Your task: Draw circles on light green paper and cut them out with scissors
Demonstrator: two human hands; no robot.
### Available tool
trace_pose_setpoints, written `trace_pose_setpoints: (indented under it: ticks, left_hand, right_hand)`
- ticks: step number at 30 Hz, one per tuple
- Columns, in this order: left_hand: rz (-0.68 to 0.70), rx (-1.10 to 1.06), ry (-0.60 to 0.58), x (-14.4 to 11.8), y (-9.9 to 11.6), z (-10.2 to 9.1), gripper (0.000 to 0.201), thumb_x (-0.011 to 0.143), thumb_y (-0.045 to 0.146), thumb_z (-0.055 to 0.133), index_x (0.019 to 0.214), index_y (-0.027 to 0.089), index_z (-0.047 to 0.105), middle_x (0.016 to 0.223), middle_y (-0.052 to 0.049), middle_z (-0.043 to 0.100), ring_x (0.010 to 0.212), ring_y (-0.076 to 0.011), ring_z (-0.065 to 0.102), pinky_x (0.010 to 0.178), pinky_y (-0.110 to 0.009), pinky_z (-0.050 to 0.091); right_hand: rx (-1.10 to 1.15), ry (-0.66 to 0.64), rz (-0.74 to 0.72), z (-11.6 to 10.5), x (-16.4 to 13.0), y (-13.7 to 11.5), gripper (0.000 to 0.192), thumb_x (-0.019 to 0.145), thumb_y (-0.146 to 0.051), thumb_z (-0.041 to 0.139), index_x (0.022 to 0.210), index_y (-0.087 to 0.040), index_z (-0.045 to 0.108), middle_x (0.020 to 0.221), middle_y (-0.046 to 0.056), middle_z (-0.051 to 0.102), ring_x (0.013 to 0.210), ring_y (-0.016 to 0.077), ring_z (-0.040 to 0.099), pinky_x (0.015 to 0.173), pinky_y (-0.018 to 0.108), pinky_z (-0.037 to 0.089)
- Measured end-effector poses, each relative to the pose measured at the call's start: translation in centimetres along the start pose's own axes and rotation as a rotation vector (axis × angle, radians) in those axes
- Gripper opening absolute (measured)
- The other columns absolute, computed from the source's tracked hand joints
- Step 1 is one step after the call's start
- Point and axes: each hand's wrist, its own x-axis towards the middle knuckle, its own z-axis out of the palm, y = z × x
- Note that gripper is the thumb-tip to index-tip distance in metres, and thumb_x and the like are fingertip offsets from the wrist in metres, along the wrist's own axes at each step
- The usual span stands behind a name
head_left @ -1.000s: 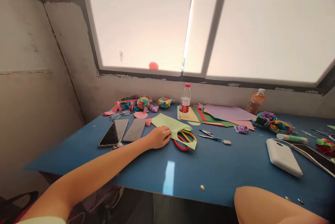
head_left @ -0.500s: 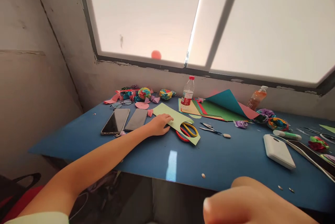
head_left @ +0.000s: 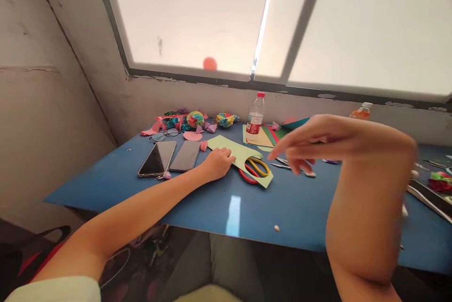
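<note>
My left hand (head_left: 219,164) rests on the table with curled fingers closed at the edge of a light green sheet of paper (head_left: 233,151). A curved cut-out shows in the sheet's right side. Scissors (head_left: 259,167) with red and yellow handles lie at that cut-out; the paper hides their blades. Over the table, right of the scissors, my right hand (head_left: 310,139) hangs from a bent wrist, fingers apart and pointing down-left, nothing visible in them. Below its fingertips lie a slim pointed metal tool (head_left: 281,165), partly hidden, and a small pale eraser-like piece (head_left: 310,175).
Two phones (head_left: 157,158) lie left of my left hand, with glasses (head_left: 165,135) behind them. Paper flowers (head_left: 195,119) stand along the back. A red-capped bottle (head_left: 254,118) stands on coloured sheets (head_left: 265,136). Another bottle (head_left: 360,111) is behind my right wrist.
My right hand has risen from the lower right corner and moved forward over the table, toward the scissors. My left hand stays at the green paper. The view has shifted slightly.
</note>
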Motion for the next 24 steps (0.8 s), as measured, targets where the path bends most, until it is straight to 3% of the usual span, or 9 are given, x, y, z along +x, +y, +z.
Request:
trace_pose_setpoints:
  ticks: [2, 4, 5, 9, 12, 14, 17, 20, 24]
  left_hand:
    - [-0.116, 0.016, -0.085, -0.1, 0.5, -0.2, 0.032, 0.088, 0.017, 0.033, 0.099, 0.015, 0.063, 0.084, -0.014, 0.065, 0.080, -0.0254, 0.062, 0.065, -0.034, 0.043]
    - [-0.239, 0.008, -0.132, -0.2, 0.8, -0.1, 0.034, 0.088, 0.020, 0.032, 0.100, 0.015, 0.064, 0.078, -0.013, 0.067, 0.072, -0.0246, 0.064, 0.059, -0.032, 0.042]
    - [-0.282, -0.007, -0.125, -0.2, 0.8, 0.0, 0.034, 0.088, 0.022, 0.034, 0.100, 0.016, 0.065, 0.078, -0.012, 0.068, 0.072, -0.0245, 0.064, 0.059, -0.032, 0.042]
    - [-0.380, -0.127, -0.048, -0.1, 0.4, 0.3, 0.030, 0.085, 0.028, 0.040, 0.097, 0.023, 0.067, 0.089, -0.008, 0.070, 0.086, -0.0232, 0.065, 0.065, -0.030, 0.043]
    - [-0.516, -0.136, -0.044, 0.0, 0.2, 0.1, 0.032, 0.085, 0.031, 0.038, 0.101, 0.020, 0.064, 0.089, -0.009, 0.070, 0.085, -0.0240, 0.064, 0.064, -0.030, 0.043]
    - [-0.568, -0.113, -0.069, 0.0, 0.3, -0.1, 0.035, 0.086, 0.036, 0.037, 0.102, 0.017, 0.062, 0.087, -0.011, 0.070, 0.084, -0.0252, 0.064, 0.063, -0.031, 0.043]
    - [-0.535, -0.101, -0.110, 0.0, 0.4, -0.4, 0.041, 0.086, 0.045, 0.039, 0.105, 0.016, 0.060, 0.090, -0.014, 0.069, 0.086, -0.0273, 0.064, 0.064, -0.033, 0.044]
    - [-0.477, -0.103, -0.127, 0.0, 0.4, -0.6, 0.047, 0.085, 0.051, 0.038, 0.110, 0.016, 0.057, 0.092, -0.015, 0.069, 0.087, -0.0295, 0.064, 0.063, -0.034, 0.044]
    - [-0.391, -0.119, -0.145, -0.1, 0.3, -0.5, 0.053, 0.085, 0.056, 0.036, 0.115, 0.016, 0.053, 0.092, -0.015, 0.068, 0.088, -0.0301, 0.064, 0.062, -0.033, 0.043]
  right_hand:
    - [-0.110, -0.239, -0.003, -0.5, 7.7, -4.3, 0.030, 0.089, -0.033, 0.046, 0.093, -0.013, 0.068, 0.074, 0.003, 0.064, 0.065, 0.0109, 0.060, 0.061, 0.022, 0.044]
    - [-0.374, -0.158, 0.254, 1.3, 11.8, -5.9, 0.023, 0.087, -0.022, 0.049, 0.079, -0.012, 0.068, 0.076, 0.009, 0.066, 0.067, 0.0166, 0.062, 0.059, 0.025, 0.043]
    - [-0.419, -0.100, 0.294, 2.7, 12.5, -5.8, 0.021, 0.086, -0.019, 0.049, 0.079, -0.010, 0.068, 0.084, 0.014, 0.066, 0.075, 0.0218, 0.063, 0.061, 0.028, 0.043]
    - [-0.398, -0.078, 0.220, 8.2, 11.7, -3.8, 0.027, 0.088, -0.033, 0.045, 0.082, -0.015, 0.065, 0.093, 0.014, 0.066, 0.085, 0.0262, 0.063, 0.065, 0.031, 0.044]
    - [-0.378, -0.057, 0.179, 10.1, 11.3, -3.6, 0.030, 0.089, -0.038, 0.042, 0.093, -0.016, 0.062, 0.102, 0.013, 0.064, 0.092, 0.0260, 0.061, 0.069, 0.031, 0.045]
    - [-0.379, -0.001, 0.190, 10.7, 11.5, -3.9, 0.032, 0.089, -0.037, 0.042, 0.105, -0.014, 0.057, 0.112, 0.016, 0.059, 0.101, 0.0275, 0.057, 0.073, 0.033, 0.045]
    - [-0.387, 0.057, 0.255, 11.2, 11.9, -4.1, 0.038, 0.089, -0.038, 0.042, 0.115, -0.010, 0.049, 0.118, 0.021, 0.052, 0.108, 0.0309, 0.052, 0.078, 0.036, 0.044]
    - [-0.377, -0.006, 0.278, 11.2, 12.1, -3.5, 0.038, 0.089, -0.038, 0.042, 0.111, -0.009, 0.052, 0.113, 0.022, 0.055, 0.103, 0.0321, 0.055, 0.077, 0.037, 0.044]
    - [-0.340, -0.059, 0.208, 10.5, 12.2, -2.2, 0.031, 0.083, -0.040, 0.051, 0.099, -0.014, 0.056, 0.103, 0.015, 0.060, 0.092, 0.0263, 0.059, 0.068, 0.029, 0.043]
